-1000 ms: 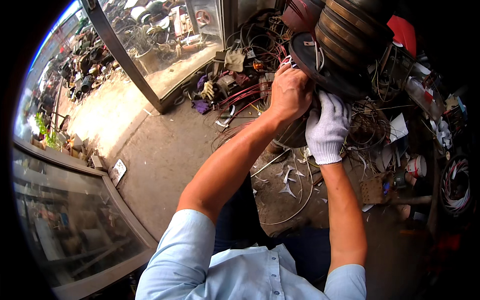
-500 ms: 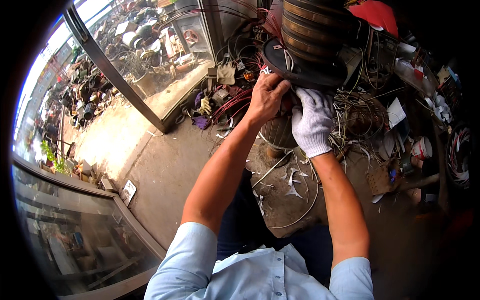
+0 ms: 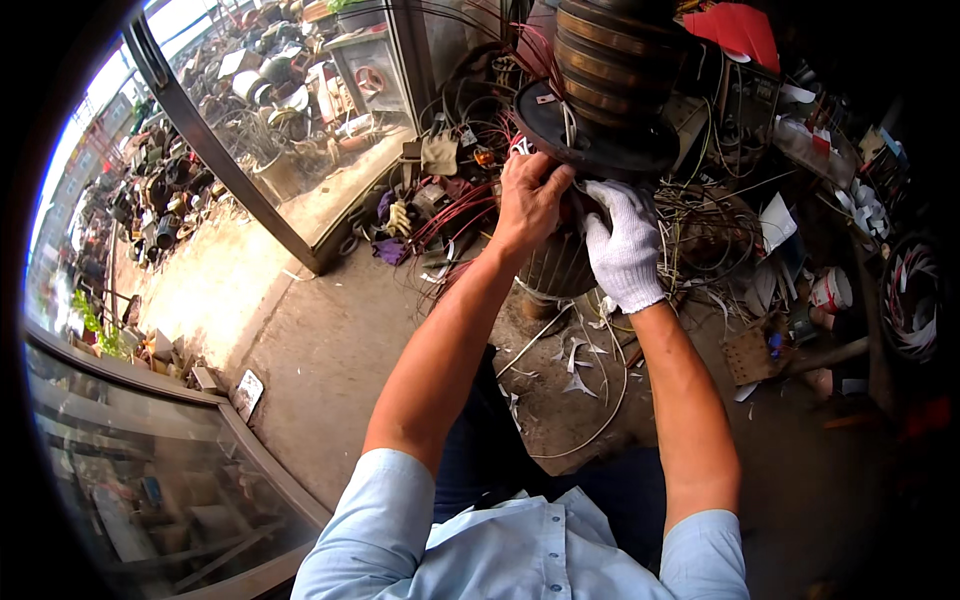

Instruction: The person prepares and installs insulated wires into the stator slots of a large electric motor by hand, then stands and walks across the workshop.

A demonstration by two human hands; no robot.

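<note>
Barely anything has moved since half a second ago: the scene sits slightly differently before the wearer, but both hands stay tucked under the same black disc (image 3: 610,145). That disc, with the copper-banded column (image 3: 615,60) rising from it, is above a ribbed drum (image 3: 555,272), which seems to rest on the floor (image 3: 330,330), away from its doorway edge.

From where I stand, the bare left hand (image 3: 535,195) bends thumb and fingers close together at the disc's near-left rim, beside red wires (image 3: 475,212); I can't tell what they pinch. Across from it, the gloved right hand (image 3: 625,245) keeps its thumb apart from its fingers, whose tips reach beneath the rim — whatever they hold is hidden.

A loose wire end could snag the glove's knit or scratch the bare fingers, and a hard tug might strain a wire. Pale cord (image 3: 622,390) loops near the legs, where a foot could catch it.

Toward the floor's right side, a red-and-white bucket (image 3: 830,290) leans, contents unclear; farther out, a dark round holder (image 3: 886,300) rings coiled red and white wire (image 3: 912,305).
</note>
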